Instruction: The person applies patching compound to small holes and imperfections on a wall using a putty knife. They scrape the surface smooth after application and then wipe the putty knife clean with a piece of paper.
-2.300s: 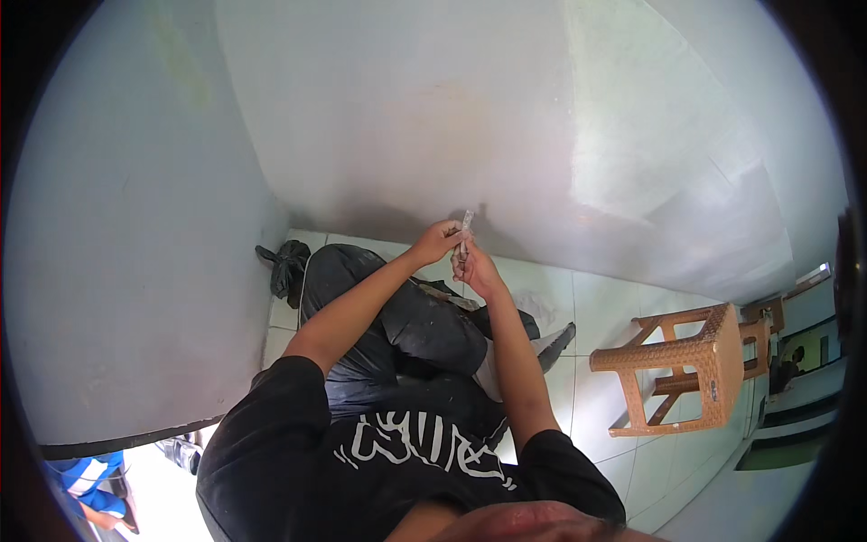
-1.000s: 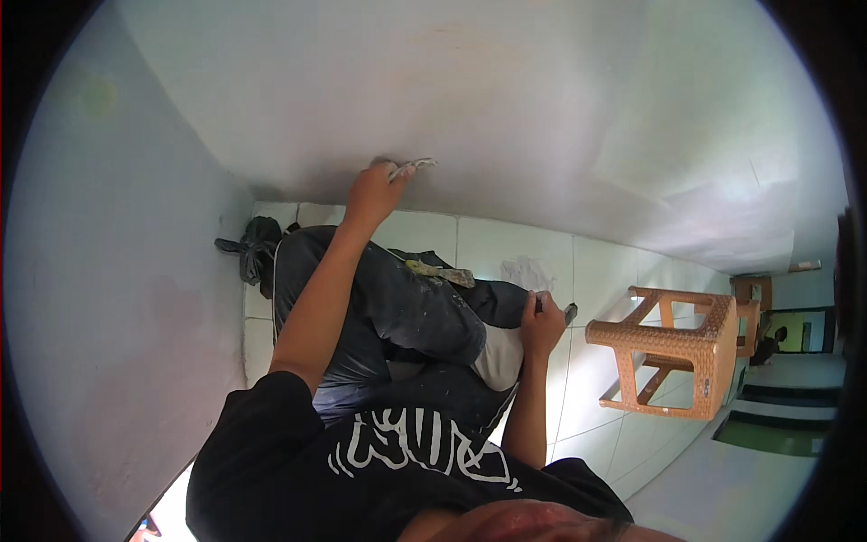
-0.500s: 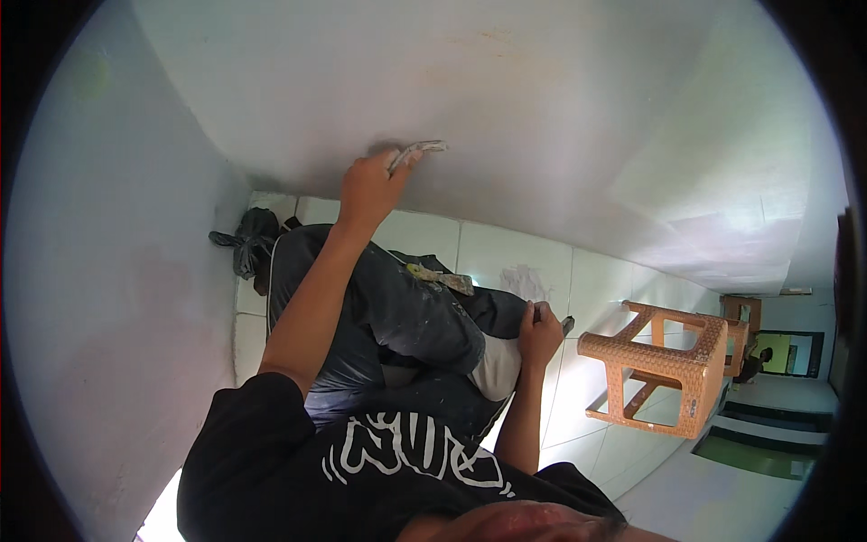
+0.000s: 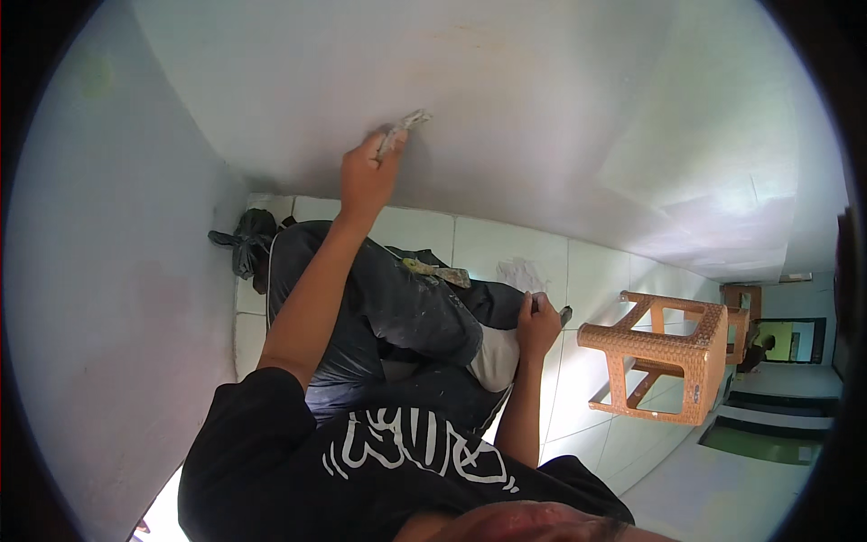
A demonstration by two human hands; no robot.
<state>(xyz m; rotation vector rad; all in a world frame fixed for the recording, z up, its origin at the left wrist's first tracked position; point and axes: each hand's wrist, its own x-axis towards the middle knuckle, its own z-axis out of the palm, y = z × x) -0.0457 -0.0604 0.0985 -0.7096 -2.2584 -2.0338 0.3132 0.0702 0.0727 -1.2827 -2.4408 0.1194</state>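
A pale plastered wall (image 4: 560, 117) fills the upper frame, meeting a second wall (image 4: 108, 298) at the left in a corner. The left hand (image 4: 366, 176) grips a putty knife (image 4: 402, 129), blade against the wall just above centre. The right hand (image 4: 537, 323) rests by the knee, closed around a dark tool (image 4: 562, 315). Below lies a white tiled floor (image 4: 488, 244), with a dark bag (image 4: 251, 239) in the corner and a wicker stool (image 4: 673, 357) at right.
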